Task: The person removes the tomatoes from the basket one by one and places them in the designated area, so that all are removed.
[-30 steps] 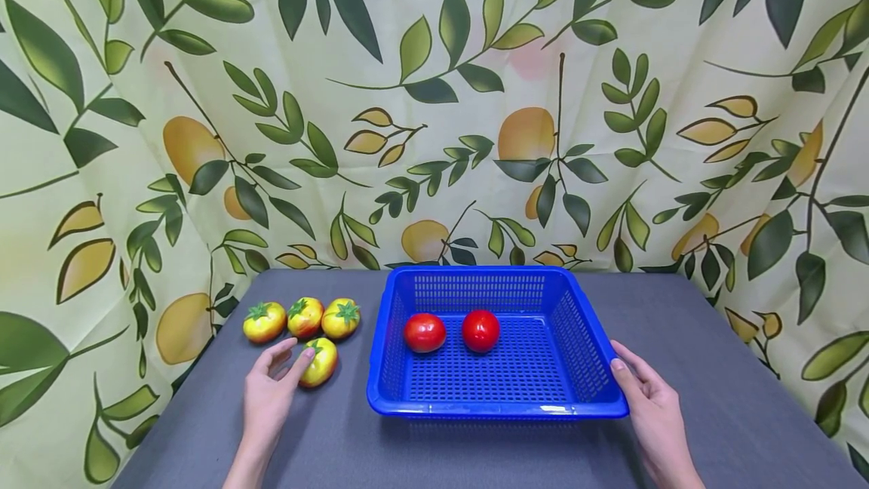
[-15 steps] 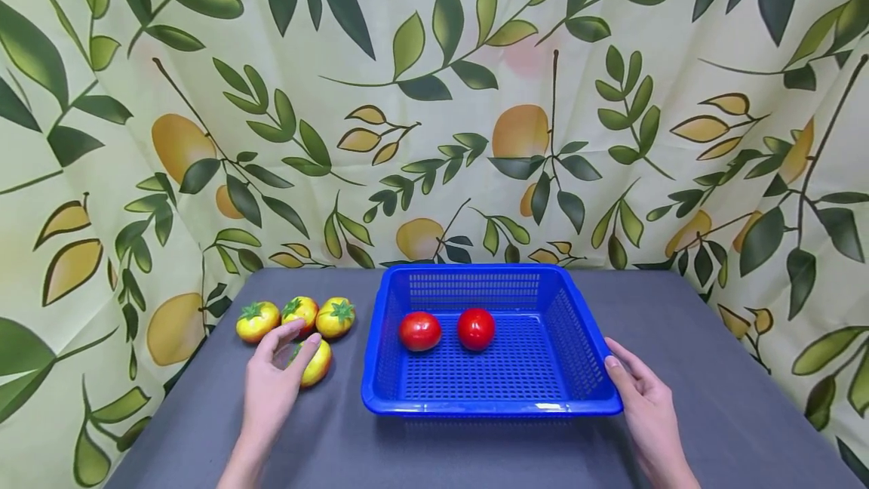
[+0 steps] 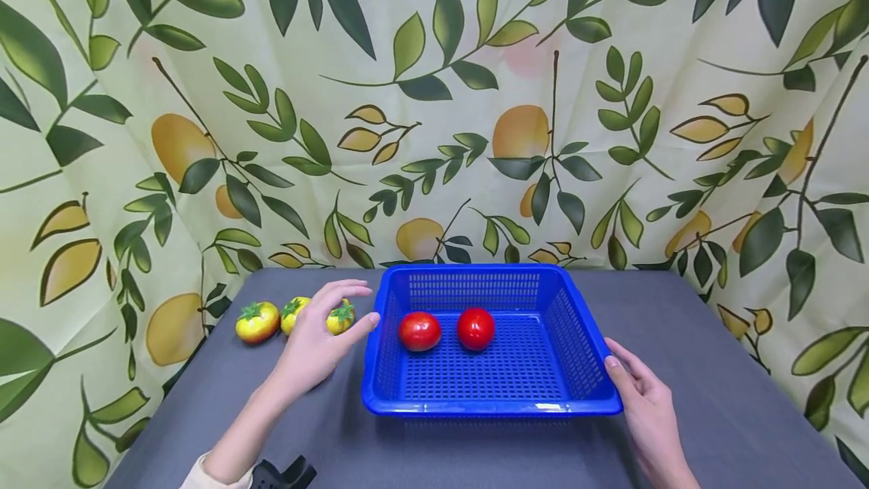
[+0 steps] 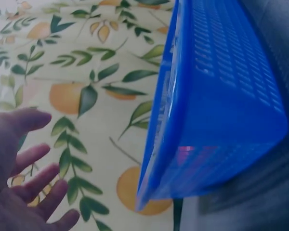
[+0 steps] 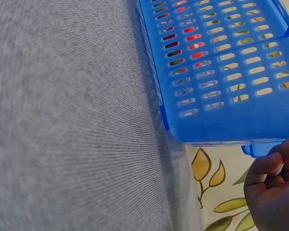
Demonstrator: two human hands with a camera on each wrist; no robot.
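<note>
A blue basket (image 3: 489,407) holds two red tomatoes, one at the left (image 3: 419,331) and one beside it (image 3: 476,329). My left hand (image 3: 315,342) is just left of the basket's rim, fingers spread and holding nothing; the left wrist view shows that hand (image 4: 24,168) apart from the basket (image 4: 221,106). It partly covers the yellow-red tomatoes, of which the leftmost (image 3: 258,322) shows whole. My right hand (image 3: 645,406) pinches the basket's right rim; in the right wrist view its curled fingers (image 5: 272,168) are at the basket's edge (image 5: 231,125).
A grey cloth (image 3: 720,398) covers the table. Behind it hangs a curtain (image 3: 434,134) printed with leaves and fruit. A black strap or clip (image 3: 284,474) shows by the left sleeve (image 3: 213,475).
My left hand has moved away from the front yellow-red tomato, rightwards and up toward the basket's left rim, with its fingers spread. The right hand has kept its hold on the rim.
</note>
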